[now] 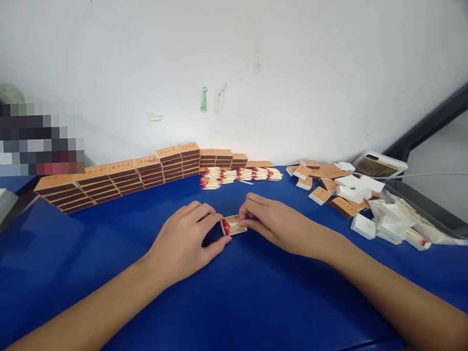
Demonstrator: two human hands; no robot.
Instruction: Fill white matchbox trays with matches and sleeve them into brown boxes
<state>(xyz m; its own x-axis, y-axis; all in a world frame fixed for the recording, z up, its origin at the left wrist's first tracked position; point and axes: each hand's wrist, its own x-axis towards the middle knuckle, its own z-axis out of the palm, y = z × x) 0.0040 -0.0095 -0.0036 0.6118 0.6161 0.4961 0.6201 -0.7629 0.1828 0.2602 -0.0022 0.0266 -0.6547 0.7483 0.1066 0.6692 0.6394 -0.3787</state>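
Observation:
A small open matchbox tray [233, 225] filled with red-tipped matches lies on the blue table [238, 298] between my hands. My left hand [186, 241] curls around the tray's left end, thumb and fingers pinched on it. My right hand [272, 223] grips the tray's right end with bent fingers. Both forearms rest on the table, reaching in from the bottom corners.
Stacks of closed orange matchboxes [119, 179] line the wall at the back left. Loose bundles of matches [237, 175] lie at the back centre. Empty sleeves and white trays [353, 194] are heaped at the right, beside a phone [379, 165] and a grey tray [430, 209].

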